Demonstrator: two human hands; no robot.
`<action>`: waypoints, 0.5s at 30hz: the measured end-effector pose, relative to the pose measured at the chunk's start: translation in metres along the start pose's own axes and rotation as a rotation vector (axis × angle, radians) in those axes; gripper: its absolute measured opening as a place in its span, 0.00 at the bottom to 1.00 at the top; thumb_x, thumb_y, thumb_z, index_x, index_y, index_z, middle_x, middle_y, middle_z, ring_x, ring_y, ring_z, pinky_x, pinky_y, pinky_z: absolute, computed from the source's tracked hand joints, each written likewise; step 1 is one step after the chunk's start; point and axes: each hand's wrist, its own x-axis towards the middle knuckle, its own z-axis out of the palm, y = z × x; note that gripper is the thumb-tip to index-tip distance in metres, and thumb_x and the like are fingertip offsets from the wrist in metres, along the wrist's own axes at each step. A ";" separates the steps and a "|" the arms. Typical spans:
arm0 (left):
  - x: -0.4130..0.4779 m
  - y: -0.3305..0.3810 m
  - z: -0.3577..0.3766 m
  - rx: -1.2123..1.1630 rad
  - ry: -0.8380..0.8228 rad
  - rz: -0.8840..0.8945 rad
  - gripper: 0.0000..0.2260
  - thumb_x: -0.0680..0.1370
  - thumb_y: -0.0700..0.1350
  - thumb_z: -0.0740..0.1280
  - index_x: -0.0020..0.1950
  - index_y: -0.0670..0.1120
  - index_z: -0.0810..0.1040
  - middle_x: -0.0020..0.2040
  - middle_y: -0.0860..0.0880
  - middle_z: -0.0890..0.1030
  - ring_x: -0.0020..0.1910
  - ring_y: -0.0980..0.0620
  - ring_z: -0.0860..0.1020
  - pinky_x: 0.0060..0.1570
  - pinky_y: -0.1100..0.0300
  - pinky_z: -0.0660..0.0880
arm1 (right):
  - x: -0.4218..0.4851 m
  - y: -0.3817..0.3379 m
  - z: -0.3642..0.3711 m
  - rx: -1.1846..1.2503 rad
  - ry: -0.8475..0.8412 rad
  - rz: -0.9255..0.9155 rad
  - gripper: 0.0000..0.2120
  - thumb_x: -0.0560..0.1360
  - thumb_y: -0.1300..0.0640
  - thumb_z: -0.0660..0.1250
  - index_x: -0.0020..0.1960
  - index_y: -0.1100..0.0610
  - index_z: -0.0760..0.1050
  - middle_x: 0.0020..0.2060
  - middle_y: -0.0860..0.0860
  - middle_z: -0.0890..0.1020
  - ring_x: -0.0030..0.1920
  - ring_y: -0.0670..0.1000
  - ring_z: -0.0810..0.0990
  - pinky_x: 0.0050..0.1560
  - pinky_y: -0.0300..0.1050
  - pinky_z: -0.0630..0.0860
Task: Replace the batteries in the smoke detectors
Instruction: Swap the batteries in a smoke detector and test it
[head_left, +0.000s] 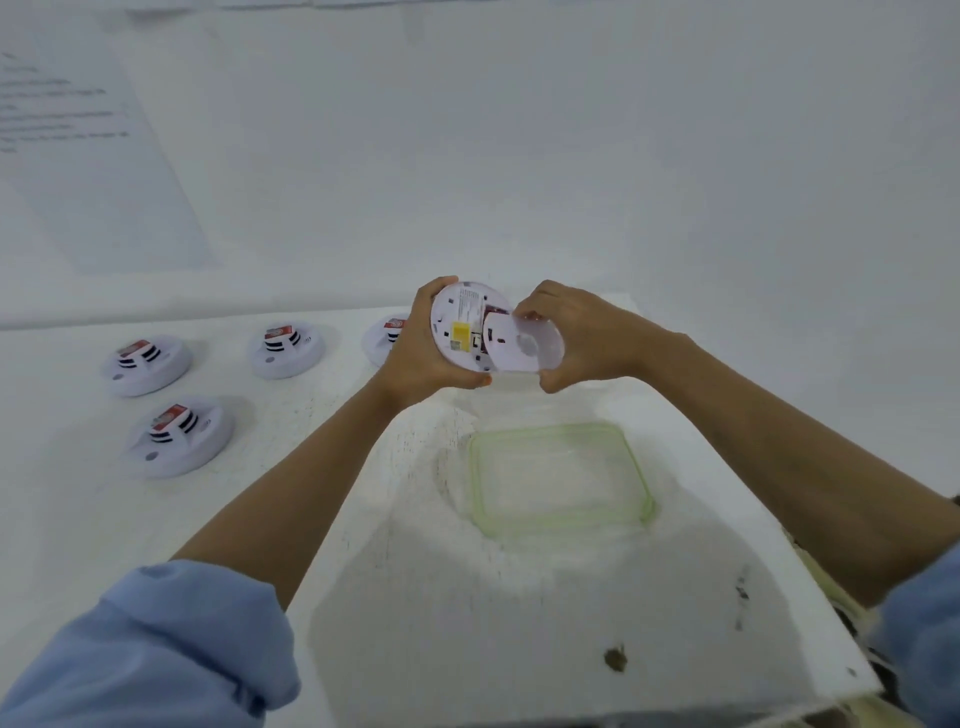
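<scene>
The fingers (439, 289) of the left hand (415, 353) are curling over the top rim of a round white plastic smoke detector (457, 319), with the thumb pressing its lower rim, so the hand is gripping the unit edge to edge. The right hand (587, 338) is pinching a thin round white plastic back plate (524, 345) between curled fingers at the top edge and thumb beneath. The plate is lying slid off to the right, overlapping only the detector's right part. The detector is facing the camera with its underside, which is showing fine print and a square yellow label (461, 331); what the dark reddish patch in the gap is, I cannot tell.

Both bare forearms are reaching forward and meeting above the far edge of the scuffed white table (467, 623), with light blue fabric sleeves (182, 649) bunching at the elbows. Below the hands a clear rectangular glass container with a pale green rim (475, 483) is sitting on the table. Left of them four more white domed detectors with red-and-black stickers are resting face up: two near the table's left side (148, 364) (179, 434), one farther in (285, 348), and one (382, 338) partly hidden behind the left hand. A blurred printed sheet of paper (78, 156) is hanging on the wall at far left.
</scene>
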 end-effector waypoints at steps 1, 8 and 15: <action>-0.006 0.001 -0.002 -0.005 0.011 -0.003 0.48 0.54 0.43 0.79 0.68 0.38 0.58 0.60 0.47 0.70 0.56 0.65 0.73 0.48 0.70 0.74 | -0.007 -0.003 0.002 0.021 -0.011 0.009 0.32 0.61 0.58 0.75 0.62 0.60 0.69 0.51 0.50 0.70 0.50 0.49 0.69 0.49 0.39 0.67; -0.039 0.010 -0.007 -0.024 0.092 -0.056 0.47 0.54 0.37 0.78 0.68 0.40 0.58 0.60 0.53 0.69 0.57 0.67 0.71 0.51 0.70 0.74 | -0.052 -0.013 0.018 0.067 -0.176 0.048 0.30 0.61 0.57 0.75 0.60 0.58 0.70 0.53 0.50 0.71 0.52 0.49 0.71 0.53 0.42 0.70; -0.066 0.026 0.007 -0.044 0.136 -0.085 0.50 0.55 0.40 0.78 0.71 0.42 0.56 0.65 0.48 0.67 0.61 0.61 0.70 0.56 0.70 0.72 | -0.065 -0.014 0.042 0.025 -0.290 0.076 0.29 0.62 0.55 0.74 0.61 0.57 0.71 0.52 0.50 0.71 0.53 0.51 0.72 0.52 0.42 0.71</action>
